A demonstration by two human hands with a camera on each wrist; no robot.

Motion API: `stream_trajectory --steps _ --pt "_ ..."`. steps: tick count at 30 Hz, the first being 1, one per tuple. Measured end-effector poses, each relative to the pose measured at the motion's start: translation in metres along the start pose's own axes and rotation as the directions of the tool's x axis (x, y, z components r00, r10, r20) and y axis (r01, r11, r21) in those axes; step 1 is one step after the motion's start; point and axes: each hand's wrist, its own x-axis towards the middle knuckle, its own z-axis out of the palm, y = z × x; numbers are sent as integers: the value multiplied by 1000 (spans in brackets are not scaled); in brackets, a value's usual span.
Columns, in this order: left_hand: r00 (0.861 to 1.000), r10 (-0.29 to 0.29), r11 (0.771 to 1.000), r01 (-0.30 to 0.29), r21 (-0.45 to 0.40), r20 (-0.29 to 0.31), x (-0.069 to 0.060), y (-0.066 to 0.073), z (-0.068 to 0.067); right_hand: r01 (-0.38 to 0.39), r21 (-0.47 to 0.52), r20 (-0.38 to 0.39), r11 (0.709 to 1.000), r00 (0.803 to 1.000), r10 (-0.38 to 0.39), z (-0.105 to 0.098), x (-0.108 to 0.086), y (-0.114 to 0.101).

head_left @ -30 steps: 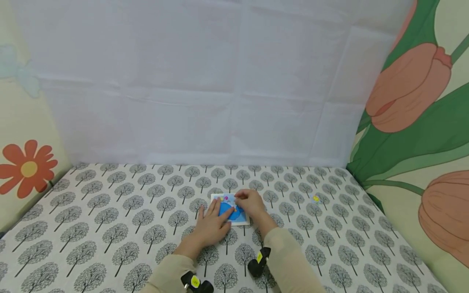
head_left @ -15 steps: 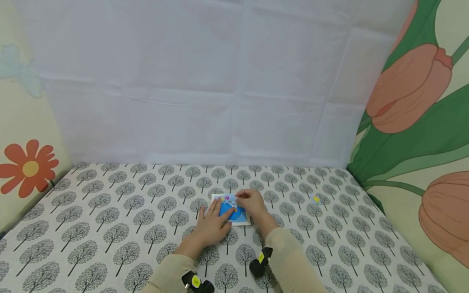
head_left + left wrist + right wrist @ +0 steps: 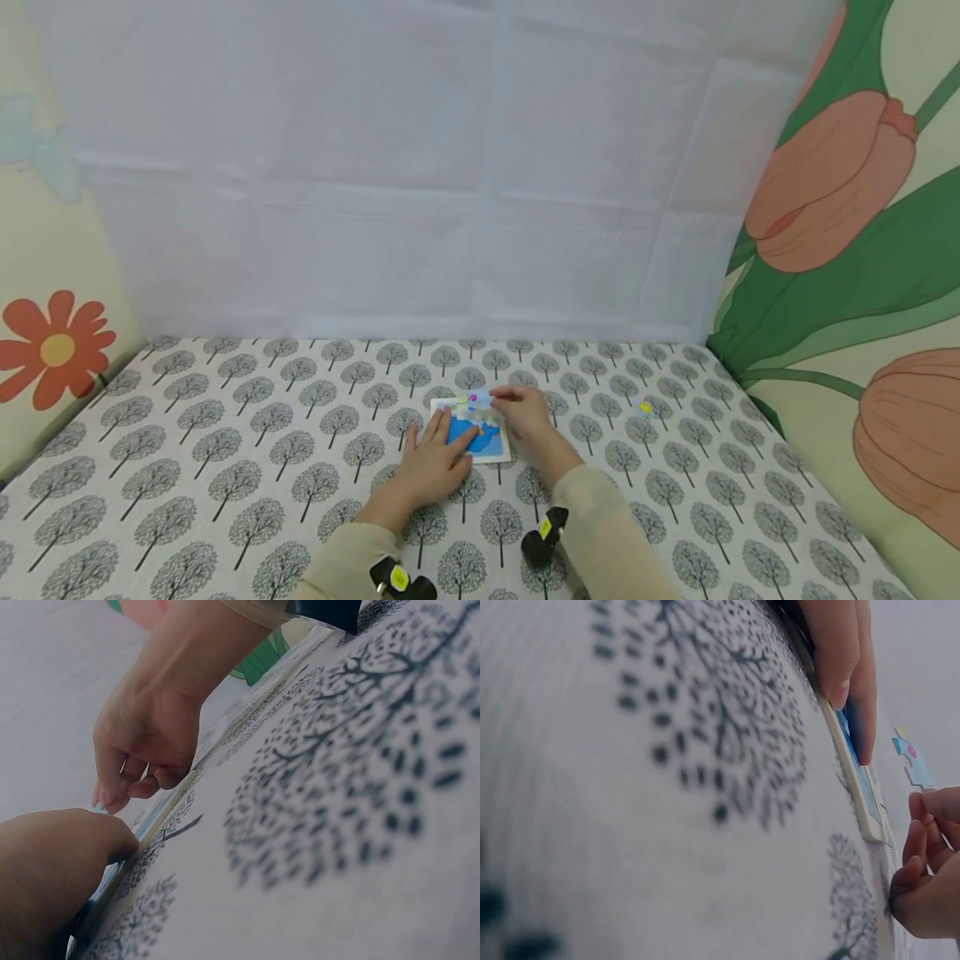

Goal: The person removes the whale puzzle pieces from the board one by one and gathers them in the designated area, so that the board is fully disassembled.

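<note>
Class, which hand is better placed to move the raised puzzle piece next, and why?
Likely the right hand: it pinches the puzzle piece above the board. The left hand rests on the board, better placed to steady it.

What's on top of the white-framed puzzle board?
The left hand rests on the board, with some blue picture showing beside it. The right hand pinches a jigsaw piece, raised above the board. What lies beneath the left hand is covered.
</note>
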Motion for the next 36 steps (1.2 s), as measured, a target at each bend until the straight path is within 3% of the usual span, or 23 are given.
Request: stream_trajectory --steps 2,10,21,24,32,36 --pt "1000 -1 1000 1 1 2 0 0 1 -3 -37 -9 999 1000 3 -3 0 -1" --pt "1000 13 1000 -13 13 -12 1 -1 2 29 -17 43 999 999 -29 -16 0 -4" --pt "1000 13 1000 -12 14 -15 1 0 1 80 -21 46 997 996 -79 -43 -2 -6" --pt "1000 16 1000 -16 11 -13 0 0 0 64 -2 64 998 996 -64 -51 -3 -7" --pt "1000 22 1000 -22 6 -17 -1 0 -1 34 32 27 999 999 -35 -77 0 -13" --pt "1000 22 1000 -22 5 -15 -2 1 -2 25 2 14 1000 1000 -25 -93 1 -16"
